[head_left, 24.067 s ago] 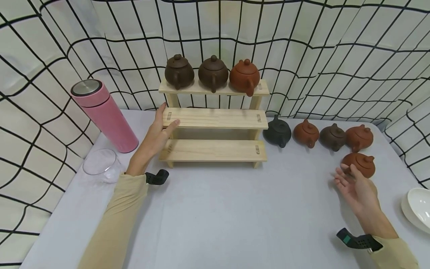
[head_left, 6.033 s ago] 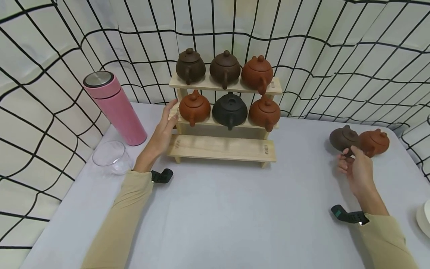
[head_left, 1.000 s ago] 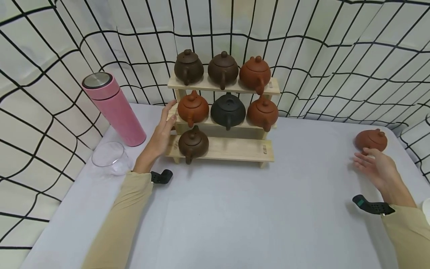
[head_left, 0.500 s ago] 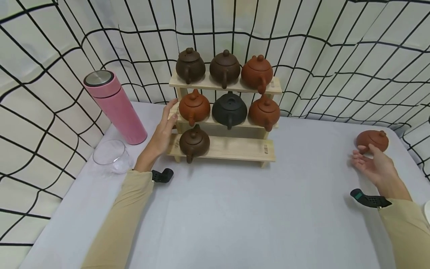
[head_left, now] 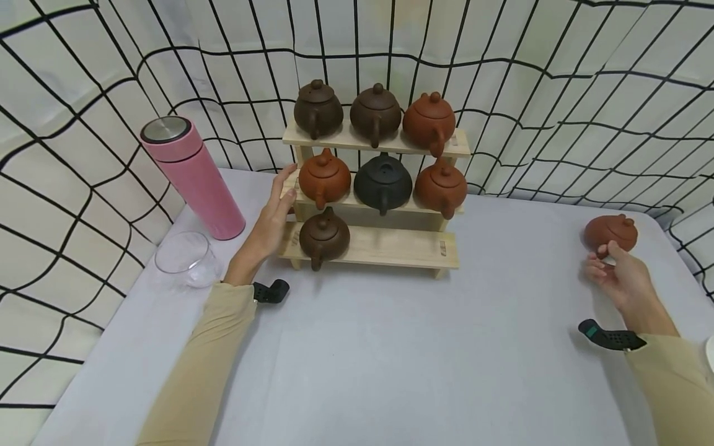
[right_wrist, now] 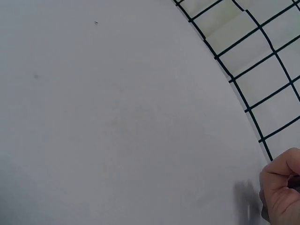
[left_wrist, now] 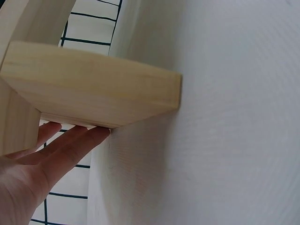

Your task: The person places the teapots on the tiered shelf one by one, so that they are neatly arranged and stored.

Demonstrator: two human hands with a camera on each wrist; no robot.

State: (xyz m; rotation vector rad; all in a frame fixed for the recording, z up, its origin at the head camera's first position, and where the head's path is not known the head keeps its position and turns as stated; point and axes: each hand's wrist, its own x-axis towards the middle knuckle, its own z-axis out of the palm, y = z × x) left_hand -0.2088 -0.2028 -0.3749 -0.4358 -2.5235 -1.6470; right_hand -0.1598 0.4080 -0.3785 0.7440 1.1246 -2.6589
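In the head view my left hand (head_left: 266,226) holds the left end of a three-tier wooden display stand (head_left: 396,244), thumb in front and fingers reaching behind. The left wrist view shows those fingertips (left_wrist: 98,133) against the wood. At the far right my right hand (head_left: 627,282) pinches the handle of a reddish-brown clay teapot (head_left: 608,232), low at the tabletop. Its curled fingers show at the right wrist view's edge. On the bottom tier a brown teapot (head_left: 325,236) sits at the left. An orange-brown teapot (head_left: 325,178), a black one (head_left: 383,183) and another orange-brown one (head_left: 440,187) fill the middle tier.
Two dark brown teapots (head_left: 318,110) and a reddish one (head_left: 429,121) line the top tier. A pink thermos (head_left: 195,179) and a clear glass bowl (head_left: 186,260) stand left. Black-grid netting (head_left: 524,105) encloses the white table (head_left: 424,347). A white bowl (head_left: 709,353) peeks in at right.
Over the earlier frames the middle tier was filled and the brown teapot came onto the bottom tier. In the last half second my right fingers closed on the teapot's handle and it shifted slightly left.
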